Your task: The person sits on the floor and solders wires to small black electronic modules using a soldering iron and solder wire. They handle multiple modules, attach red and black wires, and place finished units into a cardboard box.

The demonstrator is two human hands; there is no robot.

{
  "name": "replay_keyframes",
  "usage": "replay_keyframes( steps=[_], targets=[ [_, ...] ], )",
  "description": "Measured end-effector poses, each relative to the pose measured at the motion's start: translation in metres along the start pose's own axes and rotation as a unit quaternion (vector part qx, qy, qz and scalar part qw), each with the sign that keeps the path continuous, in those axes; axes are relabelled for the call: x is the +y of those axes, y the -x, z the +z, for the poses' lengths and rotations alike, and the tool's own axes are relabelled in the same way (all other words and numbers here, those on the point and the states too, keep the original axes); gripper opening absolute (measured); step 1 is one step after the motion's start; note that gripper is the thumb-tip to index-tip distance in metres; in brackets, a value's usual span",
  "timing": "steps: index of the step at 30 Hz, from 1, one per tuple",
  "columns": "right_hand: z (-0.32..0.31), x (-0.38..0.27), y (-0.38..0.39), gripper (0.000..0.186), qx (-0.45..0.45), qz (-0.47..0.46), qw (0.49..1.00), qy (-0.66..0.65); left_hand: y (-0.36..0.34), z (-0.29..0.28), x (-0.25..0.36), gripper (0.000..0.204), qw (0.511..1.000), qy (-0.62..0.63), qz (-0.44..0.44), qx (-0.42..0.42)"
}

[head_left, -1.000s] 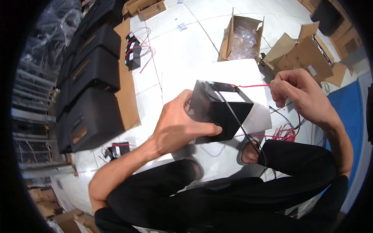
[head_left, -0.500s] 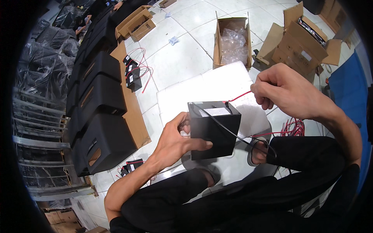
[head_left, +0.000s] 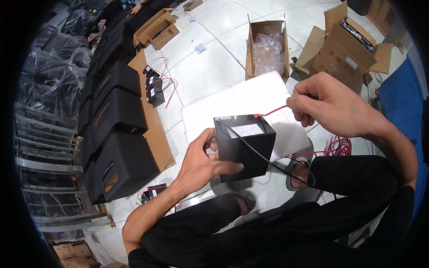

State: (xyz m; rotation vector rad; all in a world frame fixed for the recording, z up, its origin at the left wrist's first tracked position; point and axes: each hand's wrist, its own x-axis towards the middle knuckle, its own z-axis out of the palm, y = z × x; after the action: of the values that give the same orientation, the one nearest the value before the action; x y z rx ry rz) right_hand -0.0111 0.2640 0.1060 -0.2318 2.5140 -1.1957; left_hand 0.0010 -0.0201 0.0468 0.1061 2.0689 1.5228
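Note:
My left hand (head_left: 201,165) grips a black box-shaped battery (head_left: 243,154) by its left side, thumb across the near face. The battery has a white label on top and a red terminal (head_left: 257,116) at the far right corner. A red wire (head_left: 275,110) rises from that terminal to my right hand (head_left: 326,102), whose thumb and fingers pinch it. A black cable (head_left: 254,154) runs from the top's left corner down across the front. Behind lies a white foam slab (head_left: 201,111). A bundle of red wires (head_left: 337,146) lies beside my right knee.
Black cases (head_left: 125,156) line the left on cardboard, with small batteries (head_left: 154,91) nearby. An open carton of clear bags (head_left: 268,53) and more cartons (head_left: 339,53) stand ahead. A blue mat (head_left: 397,98) is at right. Another person (head_left: 94,33) is at upper left.
The view has shifted, bringing more floor and a person into the top. My right hand has risen relative to the battery, so the red wire now slants upward; my left hand's grip is unchanged.

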Motion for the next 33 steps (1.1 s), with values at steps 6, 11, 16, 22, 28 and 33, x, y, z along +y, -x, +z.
replay_keyframes(
  steps=[6,11,16,22,28,33],
  targets=[
    [-0.014,-0.012,0.012,0.041,-0.018,-0.022,0.999,0.031,0.002,-0.003,-0.003,0.071,0.999,0.045,0.015,0.022],
    [-0.007,-0.009,0.007,0.047,-0.048,-0.016,0.999,0.007,-0.005,-0.007,-0.008,0.066,0.996,-0.025,0.030,0.078],
    [-0.001,-0.001,0.004,0.043,-0.076,0.001,0.997,0.034,0.000,-0.006,-0.007,0.061,0.996,-0.023,0.023,0.087],
    [0.015,-0.005,0.004,0.035,0.047,-0.097,0.991,0.081,0.006,-0.005,-0.006,0.062,0.992,-0.090,0.046,0.073],
    [0.034,-0.018,0.009,0.031,0.022,-0.154,0.986,0.066,0.012,0.006,0.005,0.067,0.990,-0.108,0.062,0.058],
    [0.043,-0.021,0.008,0.028,0.005,-0.163,0.985,0.064,0.020,0.016,0.018,0.071,0.973,-0.218,0.054,0.059]
  ],
)
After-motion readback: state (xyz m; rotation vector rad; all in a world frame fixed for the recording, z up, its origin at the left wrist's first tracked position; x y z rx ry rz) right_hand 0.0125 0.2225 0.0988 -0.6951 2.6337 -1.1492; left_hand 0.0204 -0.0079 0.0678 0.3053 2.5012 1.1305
